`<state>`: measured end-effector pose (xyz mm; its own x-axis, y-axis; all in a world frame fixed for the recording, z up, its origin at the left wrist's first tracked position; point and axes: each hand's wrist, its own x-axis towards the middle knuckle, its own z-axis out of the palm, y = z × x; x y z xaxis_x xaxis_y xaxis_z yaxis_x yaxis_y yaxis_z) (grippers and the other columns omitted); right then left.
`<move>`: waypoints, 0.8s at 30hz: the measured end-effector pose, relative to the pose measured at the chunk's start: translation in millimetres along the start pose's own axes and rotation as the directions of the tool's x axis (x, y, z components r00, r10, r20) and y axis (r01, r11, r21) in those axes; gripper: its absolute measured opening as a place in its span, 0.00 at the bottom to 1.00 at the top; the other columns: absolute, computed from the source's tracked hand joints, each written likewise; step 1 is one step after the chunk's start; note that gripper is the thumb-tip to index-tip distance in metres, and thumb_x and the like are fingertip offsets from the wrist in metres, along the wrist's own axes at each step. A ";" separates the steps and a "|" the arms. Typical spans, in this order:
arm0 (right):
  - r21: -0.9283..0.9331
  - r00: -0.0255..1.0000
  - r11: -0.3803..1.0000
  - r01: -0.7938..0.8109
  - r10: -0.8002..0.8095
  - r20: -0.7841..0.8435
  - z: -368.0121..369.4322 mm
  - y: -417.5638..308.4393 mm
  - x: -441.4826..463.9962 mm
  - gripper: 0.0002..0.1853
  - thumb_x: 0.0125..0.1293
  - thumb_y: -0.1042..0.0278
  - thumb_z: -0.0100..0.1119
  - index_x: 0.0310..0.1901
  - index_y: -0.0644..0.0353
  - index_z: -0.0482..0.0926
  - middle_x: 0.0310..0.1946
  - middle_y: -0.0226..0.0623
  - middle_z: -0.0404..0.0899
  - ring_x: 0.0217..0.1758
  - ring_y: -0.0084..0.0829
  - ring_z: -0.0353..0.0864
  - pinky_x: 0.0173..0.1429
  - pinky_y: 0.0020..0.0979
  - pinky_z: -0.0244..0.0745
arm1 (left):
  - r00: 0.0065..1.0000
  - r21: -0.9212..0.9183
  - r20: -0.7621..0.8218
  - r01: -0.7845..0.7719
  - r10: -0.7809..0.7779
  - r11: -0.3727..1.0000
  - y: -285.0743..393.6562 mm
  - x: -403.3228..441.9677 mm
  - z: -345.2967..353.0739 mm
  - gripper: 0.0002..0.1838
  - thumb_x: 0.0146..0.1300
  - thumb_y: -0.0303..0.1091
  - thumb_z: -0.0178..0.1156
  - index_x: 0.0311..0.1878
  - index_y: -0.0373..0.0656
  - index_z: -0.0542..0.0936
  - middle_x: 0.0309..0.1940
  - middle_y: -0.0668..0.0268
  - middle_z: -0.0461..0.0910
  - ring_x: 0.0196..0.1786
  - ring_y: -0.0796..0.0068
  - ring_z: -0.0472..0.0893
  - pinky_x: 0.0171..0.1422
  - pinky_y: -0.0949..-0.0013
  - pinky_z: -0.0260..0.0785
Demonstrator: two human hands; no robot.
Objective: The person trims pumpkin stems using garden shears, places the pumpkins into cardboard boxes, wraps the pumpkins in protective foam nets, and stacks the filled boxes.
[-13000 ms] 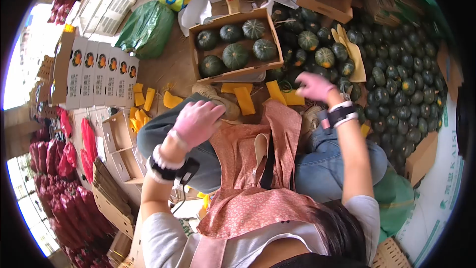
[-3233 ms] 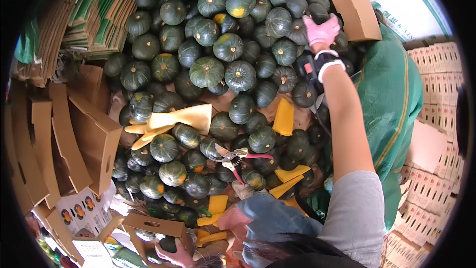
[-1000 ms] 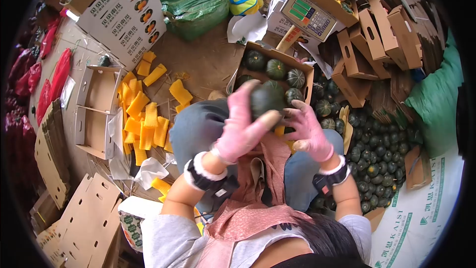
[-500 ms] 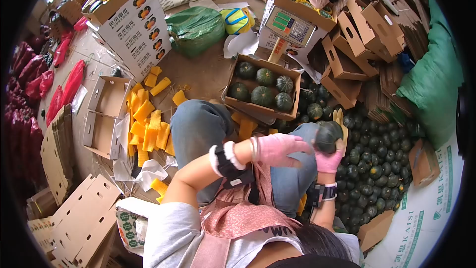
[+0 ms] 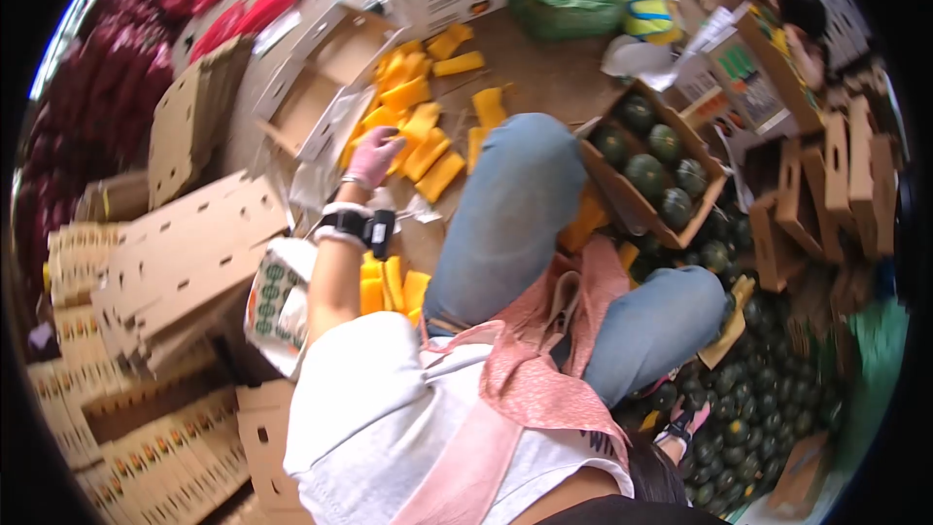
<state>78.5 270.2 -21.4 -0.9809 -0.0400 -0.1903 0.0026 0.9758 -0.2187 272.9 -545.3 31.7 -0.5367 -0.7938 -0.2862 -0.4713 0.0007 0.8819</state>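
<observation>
My left hand (image 5: 372, 156), in a pink glove, is over the heap of yellow foam net sleeves (image 5: 425, 151). Its fingers look loosely apart and touch or hover just above the sleeves; nothing lifted shows in it. Low on the right, my right hand (image 5: 691, 417), also pink-gloved, lies at the edge of the pile of small dark green pumpkins (image 5: 753, 428). Its fingers seem spread, and I see no pumpkin held clear of the pile. Beyond my knees, a cardboard box (image 5: 604, 185) holds several green pumpkins (image 5: 645, 175) and sits tilted in view.
An open cardboard tray (image 5: 303, 102) lies beyond the foam sleeves. Flattened cartons (image 5: 199, 253) are stacked at left, red net bags (image 5: 107, 87) behind them. A scale display (image 5: 739, 73) stands past the pumpkin box, near another person (image 5: 802, 15). More open cartons (image 5: 826, 185) crowd the right.
The view has swung left. My left hand has gone from near the held pumpkin to the foam sleeves. My right hand has dropped to the pile, and the pumpkin no longer shows in it.
</observation>
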 end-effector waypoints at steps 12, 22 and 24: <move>0.763 0.859 0.482 -0.431 0.477 0.184 -47.0 -17.8 89.4 0.27 0.62 0.63 0.57 0.61 0.58 0.63 0.56 0.40 0.73 0.57 0.37 0.73 0.58 0.35 0.70 | 0.908 0.443 -0.135 0.414 -0.397 0.795 -207.5 -62.6 14.1 0.21 0.51 0.37 0.64 0.50 0.42 0.80 0.42 0.58 0.82 0.42 0.65 0.82 0.45 0.67 0.74; 0.768 0.855 0.386 -0.511 0.325 0.405 -110.9 -103.7 210.6 0.36 0.63 0.43 0.54 0.67 0.53 0.58 0.64 0.40 0.64 0.66 0.39 0.65 0.66 0.36 0.60 | 0.635 0.290 -0.543 0.756 -0.550 0.587 -145.6 9.9 -79.5 0.30 0.57 0.46 0.57 0.64 0.52 0.66 0.60 0.53 0.70 0.62 0.51 0.70 0.64 0.57 0.64; 0.735 0.814 0.406 -0.542 0.470 0.341 -127.5 -218.4 157.4 0.28 0.64 0.59 0.53 0.64 0.59 0.63 0.55 0.42 0.73 0.59 0.36 0.71 0.62 0.37 0.65 | 0.651 0.310 -0.584 0.731 -0.485 0.608 -131.7 48.4 -95.4 0.33 0.57 0.44 0.57 0.67 0.55 0.61 0.63 0.54 0.65 0.66 0.55 0.64 0.68 0.56 0.60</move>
<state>-101.3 78.2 118.4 -0.7312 0.3527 -0.5839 0.6760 0.2599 -0.6895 375.7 -641.9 -62.6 0.2882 -0.8721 -0.3955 -0.8957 -0.3916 0.2108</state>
